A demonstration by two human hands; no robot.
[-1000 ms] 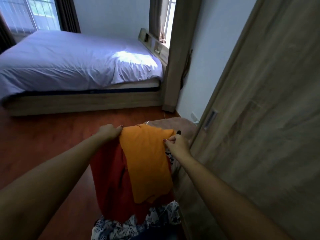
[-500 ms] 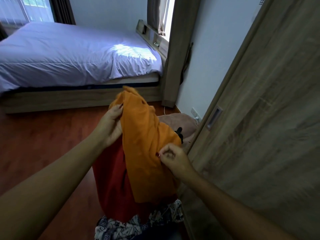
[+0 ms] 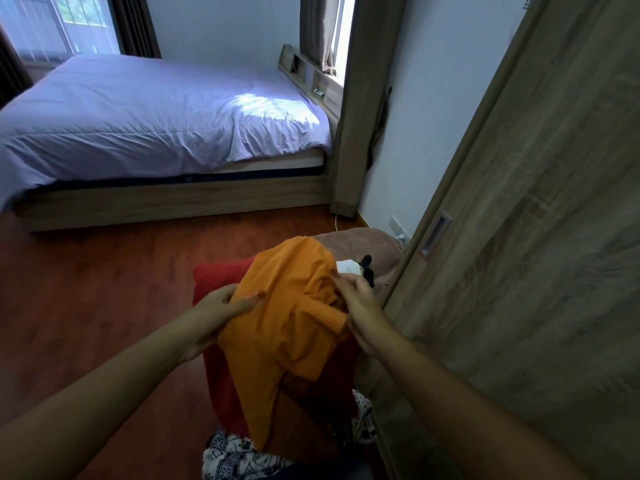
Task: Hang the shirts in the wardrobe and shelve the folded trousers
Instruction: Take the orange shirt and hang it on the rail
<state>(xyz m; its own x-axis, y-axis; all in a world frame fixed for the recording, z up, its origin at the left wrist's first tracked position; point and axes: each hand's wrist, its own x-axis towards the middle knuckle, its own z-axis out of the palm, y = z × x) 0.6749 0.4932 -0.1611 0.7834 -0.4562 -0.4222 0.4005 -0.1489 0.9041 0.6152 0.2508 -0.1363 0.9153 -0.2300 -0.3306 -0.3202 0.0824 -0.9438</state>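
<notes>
Two hands on 1 orange shirt

Shirt is held bunched, its cloth pinched by left hand & right hand, over 1 red garment & 1 patterned garment. 1 wardrobe door at rt; 1 bed behind.

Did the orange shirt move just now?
Yes. The orange shirt dropped: half a second ago its top reached up across the bed frame; now it sits bunched below the frame, between the left hand and right hand.

A shirt is held over a clothes pile on the floor, left of the wardrobe door; a bed is set behind.
</notes>
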